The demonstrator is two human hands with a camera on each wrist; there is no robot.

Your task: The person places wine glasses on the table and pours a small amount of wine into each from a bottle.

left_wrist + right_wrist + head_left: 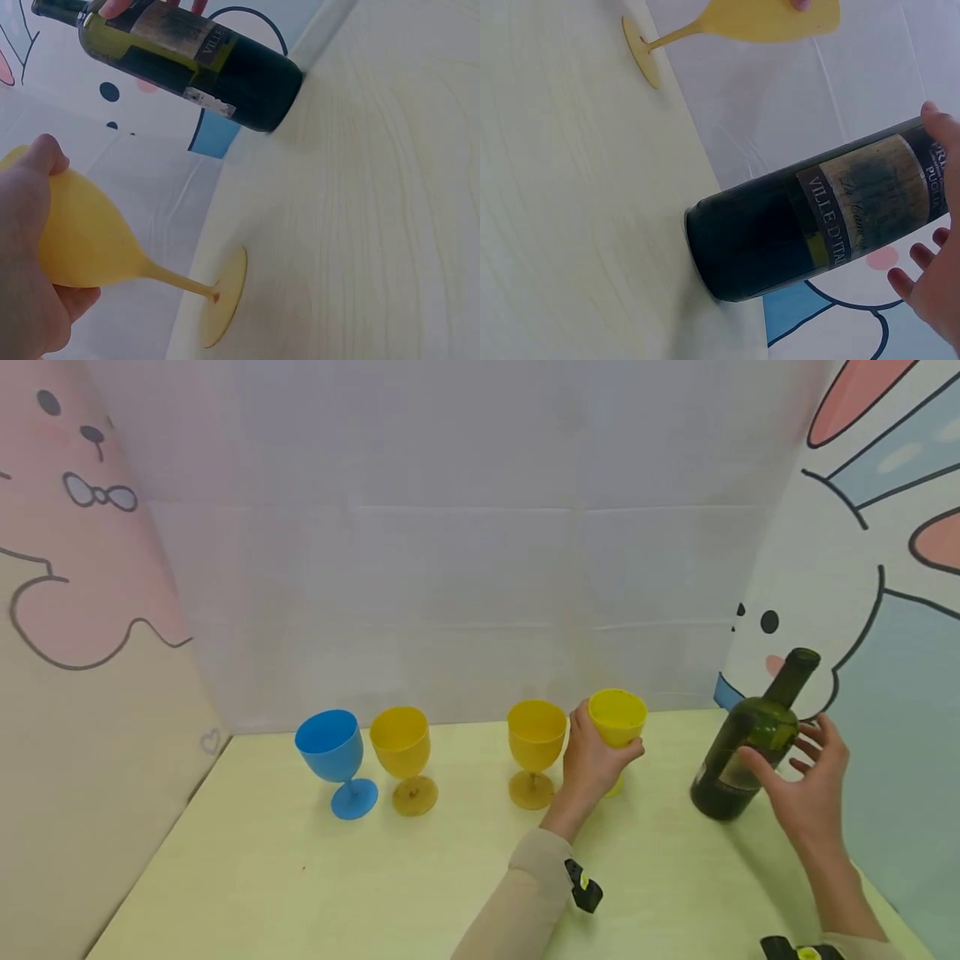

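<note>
In the head view, my left hand [594, 760] grips the bowl of a bright yellow plastic goblet [618, 714]. The left wrist view shows this goblet [90, 232] with its round foot on the table and fingers and thumb around the bowl. My right hand [813, 785] is at a dark green wine bottle [750, 735], its thumb in front of the glass and its fingers spread behind. The bottle's base rests on the table. In the right wrist view the bottle's label [870, 199] faces the camera; several fingers stand apart from the glass.
Left of the held goblet stand a yellow goblet [536, 735], another yellow goblet [401, 742] and a blue goblet [330, 745], all upright. They line the back of the pale wooden table [337, 893]. A white sheet [465, 543] hangs behind, with cartoon panels at both sides.
</note>
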